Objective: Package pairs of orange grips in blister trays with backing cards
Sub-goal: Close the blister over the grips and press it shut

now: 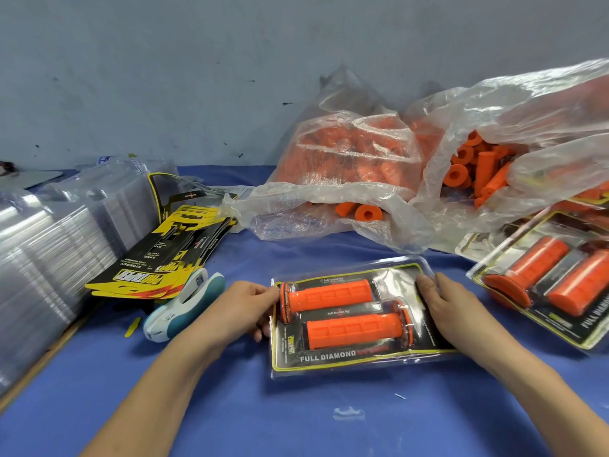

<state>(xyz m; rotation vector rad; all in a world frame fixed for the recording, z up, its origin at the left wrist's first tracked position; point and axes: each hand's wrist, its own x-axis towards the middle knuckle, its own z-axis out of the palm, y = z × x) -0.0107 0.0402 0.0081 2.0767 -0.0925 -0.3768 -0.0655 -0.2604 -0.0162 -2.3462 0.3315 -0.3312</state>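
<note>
A clear blister tray [356,361] lies flat on the blue table, holding two orange grips [329,295] and a black-and-yellow backing card printed "FULL DIAMOND". My left hand [245,303] pinches the tray's left edge with curled fingers. On the opposite edge, my right hand [449,305] grips the tray, thumb on top near the far corner. Loose orange grips [474,169] fill open plastic bags behind the tray. A fan of backing cards [158,258] lies to the left.
Tall stacks of empty clear trays [49,245] stand at the far left. A white-and-teal stapler [183,308] lies beside the cards. Finished packs [553,278] pile up at the right edge. A small clear plastic scrap [348,413] sits on the table near me.
</note>
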